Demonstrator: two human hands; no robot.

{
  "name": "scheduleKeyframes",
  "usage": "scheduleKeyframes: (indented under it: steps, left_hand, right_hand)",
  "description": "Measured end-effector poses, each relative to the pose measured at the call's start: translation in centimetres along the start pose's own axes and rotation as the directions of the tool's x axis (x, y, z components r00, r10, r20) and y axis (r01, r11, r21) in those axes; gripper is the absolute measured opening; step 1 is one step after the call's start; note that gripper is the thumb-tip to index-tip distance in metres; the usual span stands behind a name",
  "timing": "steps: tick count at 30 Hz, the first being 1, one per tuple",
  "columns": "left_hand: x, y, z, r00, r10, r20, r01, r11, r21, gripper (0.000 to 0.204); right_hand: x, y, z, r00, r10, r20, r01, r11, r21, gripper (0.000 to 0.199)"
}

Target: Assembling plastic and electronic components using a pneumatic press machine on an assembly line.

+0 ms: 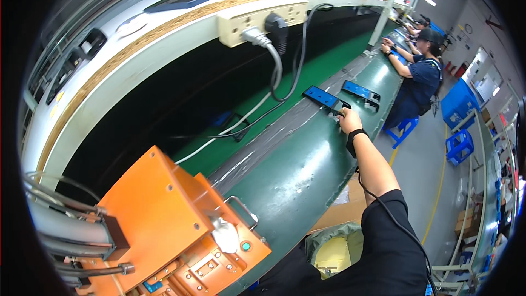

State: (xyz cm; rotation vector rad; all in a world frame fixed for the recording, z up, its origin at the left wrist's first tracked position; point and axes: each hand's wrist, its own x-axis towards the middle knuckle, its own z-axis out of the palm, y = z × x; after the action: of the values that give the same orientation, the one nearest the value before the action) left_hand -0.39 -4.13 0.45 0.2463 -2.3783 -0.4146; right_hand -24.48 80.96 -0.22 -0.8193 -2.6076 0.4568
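Right hand (pixel 349 121) grasping blue-faced black panel (pixel 323 97) by its near end — likely sparing the face. Matching panel (pixel 359 90) just beside. Left hand out of view — grip unknown.

Machine (pixel 159 203) at your left. Bench (pixel 296 170) runs ahead and rightward. Beyond your right hand (pixel 350 122), the first device (pixel 324 97); second device (pixel 360 90) just right of it, on the bench. Power strip (pixel 235 30) on the front edge of the shelf (pixel 164 38), farther left.
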Motion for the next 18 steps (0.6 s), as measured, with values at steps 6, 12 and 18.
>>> scheduleKeyframes:
  steps: [6, 12, 18]
  left_hand:
    - [-0.5, 1.1, -1.5, 0.985, -0.175, 0.003, 0.168, 0.942, -0.290, 0.040]
    - [-4.4, -6.8, -2.6, 0.922, 0.319, 0.220, -0.329, 0.347, 0.878, 0.058]
    - [0.9, 5.3, -1.6, 0.970, -0.220, -0.102, 0.118, 0.796, -0.593, 0.040]
  right_hand:
    - [0.8, -7.9, 4.4, 0.992, -0.120, -0.024, 0.122, 0.990, 0.070, 0.021]
    - [1.4, -15.8, 7.1, 0.998, -0.057, 0.013, 0.056, 0.997, 0.062, 0.022]
    - [6.2, -15.3, 11.7, 0.998, 0.039, -0.057, -0.032, 0.991, 0.128, 0.031]
